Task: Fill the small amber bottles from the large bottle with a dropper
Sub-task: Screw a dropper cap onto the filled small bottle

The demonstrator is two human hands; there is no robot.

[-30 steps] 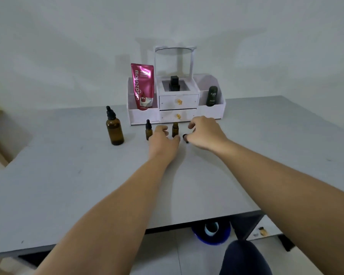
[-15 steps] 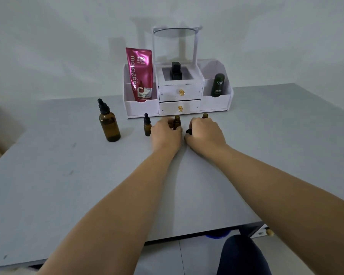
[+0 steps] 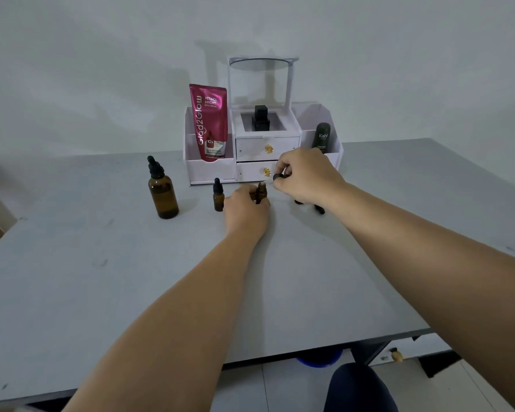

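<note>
The right hand lifts a black dropper cap clear of a small amber bottle, its grip pinched narrow on the cap just above and to the right of the open neck. The left hand is closed around that bottle, steadying it upright on the grey worktop. Half a second earlier both hands sat low together at the bottle; now the right has risen, cap in hand, so the bottle looks opened and ready to fill. A second small bottle, cap on, stands just to the left, and the large amber bottle stands further left with its dropper untouched. Another black cap appears to lie under the right wrist. Behind stands a white organiser.
</note>
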